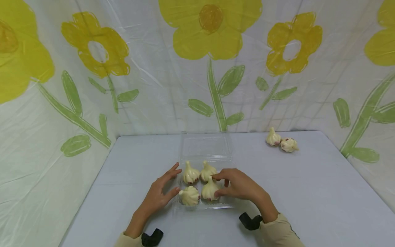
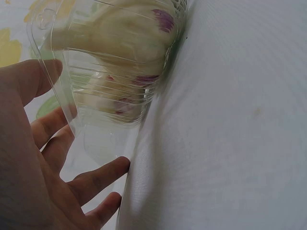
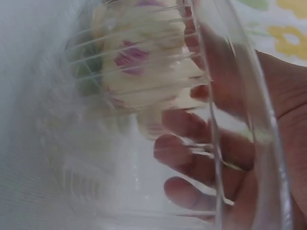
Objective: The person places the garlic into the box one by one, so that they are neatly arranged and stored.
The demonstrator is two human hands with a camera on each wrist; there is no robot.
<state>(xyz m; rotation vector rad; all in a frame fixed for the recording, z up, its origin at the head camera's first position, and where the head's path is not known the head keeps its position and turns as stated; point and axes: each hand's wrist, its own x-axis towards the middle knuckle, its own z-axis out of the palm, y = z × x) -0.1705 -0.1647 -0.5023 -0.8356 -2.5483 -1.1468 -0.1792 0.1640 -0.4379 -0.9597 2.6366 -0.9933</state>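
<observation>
A clear plastic clamshell container lies open, its lid folded back toward the wall. Several pale garlic bulbs sit inside in two rows, among them a front-left bulb tipped on its side. My right hand reaches over the right edge and pinches the front-right garlic bulb between thumb and fingers. Through the ribbed plastic, the right wrist view shows those fingers and a bulb with a purple patch. My left hand spreads its fingers along the container's left side, thumb right at the rim.
Two more garlic bulbs, one upright and one on its side, lie at the table's back right. A white cloth covers the table. Behind it hangs a white sheet painted with yellow flowers.
</observation>
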